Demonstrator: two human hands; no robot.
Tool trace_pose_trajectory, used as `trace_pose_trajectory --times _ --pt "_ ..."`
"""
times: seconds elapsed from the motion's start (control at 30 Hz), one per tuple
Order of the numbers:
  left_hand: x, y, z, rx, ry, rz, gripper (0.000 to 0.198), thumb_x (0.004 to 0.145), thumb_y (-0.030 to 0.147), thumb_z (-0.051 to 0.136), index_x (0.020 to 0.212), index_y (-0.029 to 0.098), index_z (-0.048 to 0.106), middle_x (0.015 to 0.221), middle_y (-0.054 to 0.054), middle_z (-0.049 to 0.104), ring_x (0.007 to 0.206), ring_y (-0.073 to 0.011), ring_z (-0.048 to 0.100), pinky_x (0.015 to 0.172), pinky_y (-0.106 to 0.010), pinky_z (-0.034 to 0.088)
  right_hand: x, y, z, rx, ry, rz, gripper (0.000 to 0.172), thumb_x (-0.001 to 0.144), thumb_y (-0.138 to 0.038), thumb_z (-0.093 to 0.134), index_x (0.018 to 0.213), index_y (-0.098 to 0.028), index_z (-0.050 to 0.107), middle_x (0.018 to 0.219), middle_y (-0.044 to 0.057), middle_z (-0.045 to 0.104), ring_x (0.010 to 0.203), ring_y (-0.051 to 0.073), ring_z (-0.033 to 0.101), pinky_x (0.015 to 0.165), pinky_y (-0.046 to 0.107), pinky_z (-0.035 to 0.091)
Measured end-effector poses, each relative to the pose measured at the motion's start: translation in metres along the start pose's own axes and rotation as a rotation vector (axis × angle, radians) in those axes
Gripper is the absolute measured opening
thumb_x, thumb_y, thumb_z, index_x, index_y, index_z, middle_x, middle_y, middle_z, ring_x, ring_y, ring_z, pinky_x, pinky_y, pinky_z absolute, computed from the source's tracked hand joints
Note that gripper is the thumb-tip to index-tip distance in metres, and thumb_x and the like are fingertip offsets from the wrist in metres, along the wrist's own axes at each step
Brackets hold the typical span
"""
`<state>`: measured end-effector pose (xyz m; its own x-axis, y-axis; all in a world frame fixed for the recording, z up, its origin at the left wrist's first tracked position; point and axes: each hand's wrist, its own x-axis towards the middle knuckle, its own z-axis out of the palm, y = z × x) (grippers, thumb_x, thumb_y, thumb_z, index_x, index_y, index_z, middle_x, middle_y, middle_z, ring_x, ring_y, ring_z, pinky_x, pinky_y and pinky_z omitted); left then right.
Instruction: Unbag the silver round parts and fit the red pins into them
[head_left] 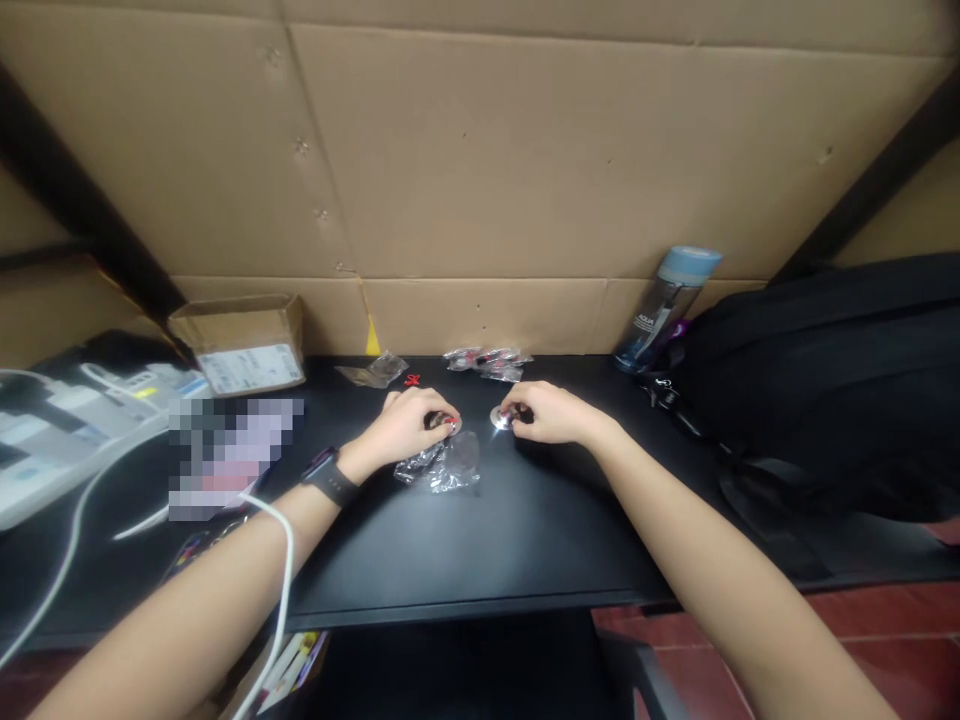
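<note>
My left hand [421,424], with a dark watch on its wrist, is closed in a pinch on a small shiny round piece with some red on it [453,427]. Crumpled clear plastic bags [444,465] lie on the table just below that hand. To the right, my right hand [549,412] pinches a shiny silver disc [500,418] low over the black tabletop, its fingers at the disc's right side. The two pieces are apart, and I cannot make out their exact kind. A small red piece [412,380] lies behind my left hand.
Clear packets with red bits [487,362] and another clear packet [375,371] lie by the cardboard wall [480,180]. A cardboard box [244,345], a power strip [82,430] and a white cable [289,560] are left. A bottle [667,308] and black bag [832,390] stand right.
</note>
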<state>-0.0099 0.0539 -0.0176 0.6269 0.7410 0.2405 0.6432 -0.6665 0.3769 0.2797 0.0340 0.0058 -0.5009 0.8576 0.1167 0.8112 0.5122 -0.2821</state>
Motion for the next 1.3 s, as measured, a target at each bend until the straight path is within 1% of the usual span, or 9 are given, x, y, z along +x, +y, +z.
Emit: trace_pose_trajectory --times 0.17,0.33,0.4,0.5,0.63,0.73,0.8,1.0,1.3 --pt "0.001 -0.002 0.000 0.035 0.056 -0.003 0.016 0.095 0.039 0.067 0.097 0.032 0.082 0.105 -0.002 0.078 0.106 -0.0242 0.065 0.094 -0.038 0.032 0.002 0.001 0.004 -0.052 0.025 -0.024 0.014 0.087 -0.025 0.071 0.100 -0.028 0.077 0.103 0.003 0.078 0.091 0.021 0.071 0.078 0.028 0.050" --pt "-0.002 -0.002 -0.012 0.039 0.220 -0.073 0.017 0.095 0.037 0.066 0.093 0.028 0.080 0.101 -0.004 0.080 0.103 -0.0273 0.066 0.096 -0.042 0.035 0.004 0.001 0.004 0.004 0.065 0.028 0.010 0.087 -0.019 0.069 0.090 -0.026 0.076 0.093 0.002 0.079 0.082 0.018 0.072 0.072 0.026 0.049" --pt "-0.004 -0.002 -0.016 -0.096 0.306 -0.130 0.019 0.094 0.040 0.067 0.091 0.026 0.079 0.099 -0.004 0.080 0.100 -0.0268 0.068 0.096 -0.042 0.039 0.004 -0.002 0.002 0.112 0.102 0.066 0.009 0.088 -0.019 0.068 0.088 -0.024 0.076 0.086 0.002 0.079 0.077 0.018 0.072 0.071 0.026 0.050" --pt "-0.008 -0.002 -0.019 -0.533 0.394 -0.247 0.028 0.087 0.048 0.075 0.092 0.021 0.078 0.097 -0.007 0.080 0.094 -0.0249 0.071 0.092 -0.038 0.047 0.005 -0.011 -0.001 0.363 0.204 0.126 0.008 0.089 -0.024 0.070 0.083 -0.021 0.075 0.080 0.003 0.079 0.072 0.018 0.073 0.070 0.028 0.052" --pt "-0.010 -0.002 -0.014 -1.032 0.333 -0.376 0.041 0.075 0.049 0.086 0.100 0.017 0.077 0.104 -0.009 0.079 0.095 -0.0220 0.072 0.093 -0.035 0.050 0.004 -0.036 0.000 0.633 0.475 0.111 0.015 0.090 -0.032 0.071 0.082 -0.019 0.070 0.086 0.006 0.079 0.078 0.021 0.074 0.070 0.030 0.056" --pt "-0.011 0.006 -0.012 -1.133 0.314 -0.383 0.040 0.076 0.045 0.087 0.102 0.016 0.078 0.105 -0.009 0.078 0.097 -0.0203 0.070 0.095 -0.034 0.049 0.000 -0.063 0.003 0.607 0.708 0.023 0.016 0.093 -0.032 0.068 0.081 -0.021 0.066 0.095 0.008 0.077 0.085 0.022 0.073 0.067 0.031 0.056" --pt "-0.013 0.016 -0.012 -1.159 0.311 -0.368 0.035 0.076 0.043 0.087 0.099 0.017 0.078 0.100 -0.007 0.078 0.096 -0.0200 0.070 0.095 -0.033 0.049 -0.002 -0.080 0.007 0.511 0.781 -0.060 0.017 0.095 -0.028 0.066 0.079 -0.022 0.065 0.098 0.007 0.076 0.091 0.022 0.072 0.073 0.034 0.058" --pt "-0.022 0.042 -0.014 -1.188 0.282 -0.357 0.028 0.076 0.037 0.088 0.095 0.019 0.077 0.095 -0.005 0.078 0.090 -0.0190 0.070 0.089 -0.031 0.052 -0.002 -0.104 0.024 0.325 0.777 -0.322 0.014 0.096 -0.018 0.063 0.085 -0.026 0.065 0.105 0.005 0.075 0.099 0.022 0.071 0.089 0.042 0.059" --pt "-0.027 0.045 -0.022 -1.163 0.277 -0.261 0.031 0.087 0.043 0.078 0.109 0.021 0.079 0.111 -0.008 0.079 0.105 -0.0234 0.072 0.102 -0.037 0.052 -0.004 -0.097 0.021 0.316 0.823 -0.320 0.010 0.097 -0.019 0.065 0.092 -0.027 0.070 0.116 0.006 0.075 0.109 0.023 0.072 0.094 0.045 0.061"
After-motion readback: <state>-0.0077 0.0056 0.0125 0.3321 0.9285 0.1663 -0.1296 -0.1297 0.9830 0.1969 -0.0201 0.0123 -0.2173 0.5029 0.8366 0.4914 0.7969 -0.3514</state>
